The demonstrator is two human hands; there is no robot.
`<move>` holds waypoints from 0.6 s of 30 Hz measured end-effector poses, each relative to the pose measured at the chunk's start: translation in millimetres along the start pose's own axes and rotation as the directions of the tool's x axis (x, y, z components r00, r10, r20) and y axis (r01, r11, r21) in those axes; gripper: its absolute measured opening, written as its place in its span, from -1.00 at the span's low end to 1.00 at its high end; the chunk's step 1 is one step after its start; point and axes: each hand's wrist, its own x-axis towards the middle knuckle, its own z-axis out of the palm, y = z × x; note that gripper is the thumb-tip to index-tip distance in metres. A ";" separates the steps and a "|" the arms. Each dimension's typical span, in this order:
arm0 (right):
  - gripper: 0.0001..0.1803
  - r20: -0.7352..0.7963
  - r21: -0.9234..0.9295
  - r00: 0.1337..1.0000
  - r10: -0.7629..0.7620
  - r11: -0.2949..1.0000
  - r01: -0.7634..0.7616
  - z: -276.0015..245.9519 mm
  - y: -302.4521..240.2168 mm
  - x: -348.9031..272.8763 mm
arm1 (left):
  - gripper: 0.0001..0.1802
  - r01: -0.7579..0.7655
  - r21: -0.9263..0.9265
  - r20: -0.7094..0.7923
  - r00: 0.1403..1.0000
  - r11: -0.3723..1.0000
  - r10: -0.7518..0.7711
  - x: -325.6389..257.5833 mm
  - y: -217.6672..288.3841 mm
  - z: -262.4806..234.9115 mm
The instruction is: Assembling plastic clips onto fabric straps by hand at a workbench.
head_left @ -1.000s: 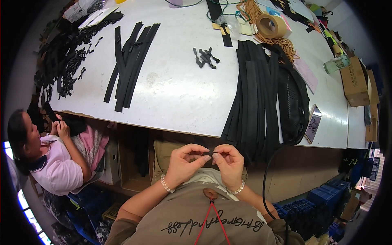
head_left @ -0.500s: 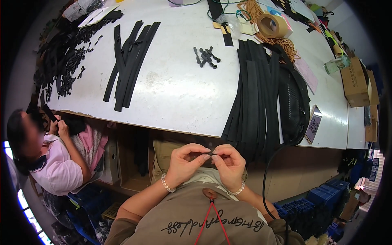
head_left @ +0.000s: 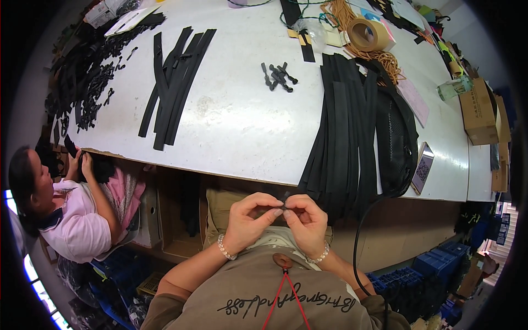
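Just off the near edge of the white desk (head_left: pixel 242 126), below its rim, left hand (head_left: pixel 248 221) and right hand (head_left: pixel 306 220) raised together at chest height, fingertips meeting and pinching one small black zipper piece (head_left: pixel 285 198) between them. Two bundles of black strips on the desk: one long stack (head_left: pixel 344 126) overhanging the near edge beside the hands, one fanned group (head_left: pixel 175 82) toward the far left, bare surface between. Small cluster of black zipper pulls (head_left: pixel 279 76) near the far edge, too tangled to count.
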 end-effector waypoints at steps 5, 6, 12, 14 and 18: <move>-0.90 0.038 -0.108 0.990 0.136 0.985 -0.132 -3.0 -1.8 4.6 | -0.82 0.274 -0.169 0.006 0.961 0.947 -0.277 1.5 -2.0 -2.1; -0.92 0.044 -0.172 0.992 0.118 0.979 -0.109 -3.9 -1.5 5.4 | -0.80 0.221 -0.072 0.028 0.975 0.973 -0.219 3.6 0.6 -1.6; -0.93 0.104 -0.473 0.989 -0.103 0.870 0.140 -0.9 -12.1 11.1 | -0.80 0.150 0.075 0.014 0.988 0.986 -0.151 0.0 -0.3 4.3; -0.92 0.130 -0.525 0.973 -0.193 0.819 0.232 -1.2 -12.3 12.3 | -0.81 0.146 0.006 -0.012 0.989 0.989 -0.146 -1.6 -1.2 7.1; -0.90 0.227 -0.571 0.843 -0.487 0.635 0.520 -2.3 -4.2 21.8 | -0.83 0.098 0.072 -0.022 0.995 0.993 -0.096 -2.6 0.7 10.2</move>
